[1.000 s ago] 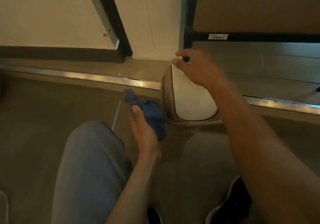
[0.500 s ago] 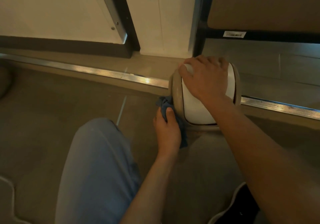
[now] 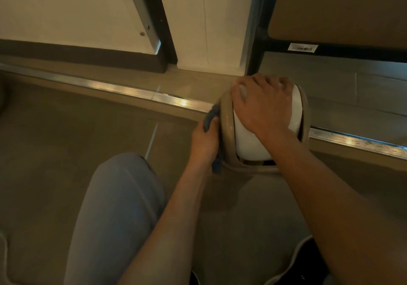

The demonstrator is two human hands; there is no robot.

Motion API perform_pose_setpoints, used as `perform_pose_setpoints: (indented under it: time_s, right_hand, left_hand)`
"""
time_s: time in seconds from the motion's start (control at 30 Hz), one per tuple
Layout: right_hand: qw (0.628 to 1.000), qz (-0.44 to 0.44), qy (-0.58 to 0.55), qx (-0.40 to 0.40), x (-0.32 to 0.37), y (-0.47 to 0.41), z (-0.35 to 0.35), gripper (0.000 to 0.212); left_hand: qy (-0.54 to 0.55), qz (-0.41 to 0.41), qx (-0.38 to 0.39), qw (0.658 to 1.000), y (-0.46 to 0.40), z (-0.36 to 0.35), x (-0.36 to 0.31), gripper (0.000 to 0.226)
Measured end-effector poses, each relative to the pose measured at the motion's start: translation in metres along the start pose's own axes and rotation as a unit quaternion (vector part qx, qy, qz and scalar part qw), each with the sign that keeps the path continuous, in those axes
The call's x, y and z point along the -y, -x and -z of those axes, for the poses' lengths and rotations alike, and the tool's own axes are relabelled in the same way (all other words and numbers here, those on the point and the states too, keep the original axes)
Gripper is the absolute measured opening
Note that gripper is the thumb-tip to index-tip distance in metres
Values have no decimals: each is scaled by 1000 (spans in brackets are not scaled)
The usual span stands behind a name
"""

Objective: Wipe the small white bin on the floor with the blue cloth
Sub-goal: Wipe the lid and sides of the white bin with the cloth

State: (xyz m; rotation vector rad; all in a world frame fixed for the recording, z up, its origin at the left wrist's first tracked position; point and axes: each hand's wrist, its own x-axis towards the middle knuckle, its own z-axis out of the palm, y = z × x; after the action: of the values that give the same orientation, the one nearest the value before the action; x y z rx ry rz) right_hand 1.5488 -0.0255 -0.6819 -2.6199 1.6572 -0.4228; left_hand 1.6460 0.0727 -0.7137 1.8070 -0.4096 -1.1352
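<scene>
The small white bin (image 3: 248,143) with a beige rim stands on the floor beside a metal floor strip. My right hand (image 3: 262,106) lies spread over its white swing lid and presses it down, holding the bin still. My left hand (image 3: 204,141) grips the blue cloth (image 3: 210,117) and holds it against the bin's left side. Only the cloth's top end and a bit near my wrist show; the remainder is hidden between my palm and the bin.
A metal threshold strip (image 3: 136,90) runs across the floor behind the bin. A black furniture frame (image 3: 256,49) stands just behind it, a white wall panel (image 3: 207,20) to its left. My knee (image 3: 119,196) is at the lower left, a shoe (image 3: 308,260) below.
My right hand came down from above the bin onto its lid. My left hand carried the cloth right, pressed it to the bin's left side and slid it further along that side.
</scene>
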Motion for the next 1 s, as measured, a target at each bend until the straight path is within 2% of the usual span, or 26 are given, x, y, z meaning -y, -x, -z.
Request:
perform_pose_setpoints:
  time_s: [0.13, 0.23, 0.3, 0.4, 0.47, 0.57, 0.6, 0.67, 0.73, 0.87, 1.0]
  right_hand:
    - [1000, 5, 5, 4, 0, 1, 0, 45]
    - [1000, 7, -3, 5, -1, 2, 2, 45]
    - [1000, 6, -13, 9, -2, 0, 3, 45]
    - [1000, 12, -13, 15, -4, 0, 2, 45]
    - [1000, 17, -14, 8, -6, 0, 2, 45]
    - [999, 17, -32, 14, -6, 1, 2, 45]
    - [999, 17, -35, 15, -6, 2, 2, 45]
    - [999, 15, -43, 11, -7, 2, 3, 43]
    - [999, 12, -52, 7, -6, 2, 2, 42]
    - [999, 4, -41, 4, -6, -2, 0, 43]
    - [999, -4, -32, 12, -5, -2, -4, 44]
  left_hand:
    - [18, 21, 17, 999, 9, 6, 15, 25]
    - [12, 49, 31, 998, -32, 4, -14, 40]
    - [2, 45, 50, 998, -42, 3, -24, 43]
    - [-12, 46, 42, 998, -20, 7, -1, 32]
    - [6, 54, 68, 996, -11, 10, 7, 20]
    - [-9, 48, 85, 995, -39, 8, -19, 36]
    - [-29, 43, 92, 994, -48, 7, -32, 39]
    - [-96, 30, 128, 987, -59, 9, -58, 30]
    - [-196, 32, 164, 966, -71, 8, -81, 23]
    - [-329, 20, 201, 922, -92, -10, -105, 30]
    - [-316, 25, 190, 929, -99, 2, -102, 35]
